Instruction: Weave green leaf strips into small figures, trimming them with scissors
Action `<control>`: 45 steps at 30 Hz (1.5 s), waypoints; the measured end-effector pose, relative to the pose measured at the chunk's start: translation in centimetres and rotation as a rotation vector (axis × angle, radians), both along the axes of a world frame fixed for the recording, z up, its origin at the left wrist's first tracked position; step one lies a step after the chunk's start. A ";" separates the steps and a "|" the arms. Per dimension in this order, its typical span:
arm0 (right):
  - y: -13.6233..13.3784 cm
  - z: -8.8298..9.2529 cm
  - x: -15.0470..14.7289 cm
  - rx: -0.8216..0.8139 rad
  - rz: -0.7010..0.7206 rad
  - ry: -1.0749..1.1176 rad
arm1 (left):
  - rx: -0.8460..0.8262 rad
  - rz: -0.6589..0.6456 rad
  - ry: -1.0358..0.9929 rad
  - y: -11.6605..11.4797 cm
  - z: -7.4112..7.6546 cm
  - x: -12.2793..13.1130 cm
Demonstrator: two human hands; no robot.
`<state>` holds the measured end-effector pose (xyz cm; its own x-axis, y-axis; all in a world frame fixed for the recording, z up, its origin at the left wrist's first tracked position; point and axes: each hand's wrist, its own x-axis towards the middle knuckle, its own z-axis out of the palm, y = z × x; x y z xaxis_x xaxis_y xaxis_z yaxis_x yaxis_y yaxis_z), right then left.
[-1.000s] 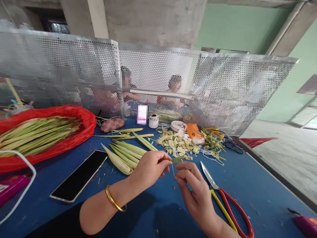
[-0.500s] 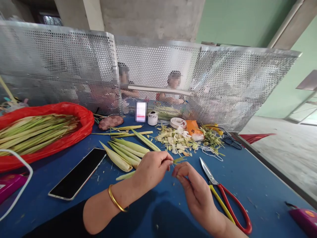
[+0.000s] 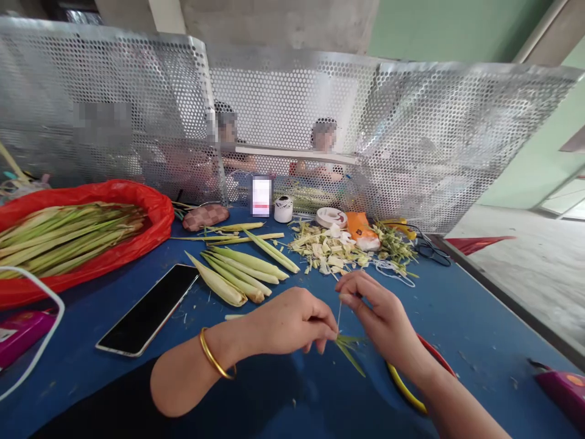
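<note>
My left hand (image 3: pixel 299 320), with a gold bangle at the wrist, is closed in a pinch on a small tuft of green leaf strips (image 3: pixel 351 355). A thin white thread (image 3: pixel 339 314) runs from the tuft up to my right hand (image 3: pixel 372 305). The thumb and fingers of that hand are pressed together on the thread's upper end. Under my right forearm lie scissors whose yellow handle (image 3: pixel 406 390) and red handle show in part; the blades are hidden. Pale green husk leaves (image 3: pixel 242 271) lie beyond my left hand.
A black phone (image 3: pixel 148 311) lies left on the blue table. Behind it stands a red bag (image 3: pixel 158 213) of long leaves. Chopped scraps (image 3: pixel 320 247), a tape roll (image 3: pixel 331 217) and an orange packet (image 3: pixel 361 227) sit at the back, before a perforated metal screen (image 3: pixel 283 85). Two people sit beyond.
My right hand has risen away from my left, drawing the thread taut between them. My left hand has moved slightly right and down. The leaf tuft now hangs lower; my right arm covers the scissor blades.
</note>
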<state>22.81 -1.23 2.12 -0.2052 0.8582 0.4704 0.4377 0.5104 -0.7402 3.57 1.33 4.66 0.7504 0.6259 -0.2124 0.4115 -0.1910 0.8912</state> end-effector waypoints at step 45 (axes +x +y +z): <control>-2.3 -1.1 -3.1 0.222 0.144 -0.099 | 0.432 0.448 -0.022 0.9 -1.6 0.4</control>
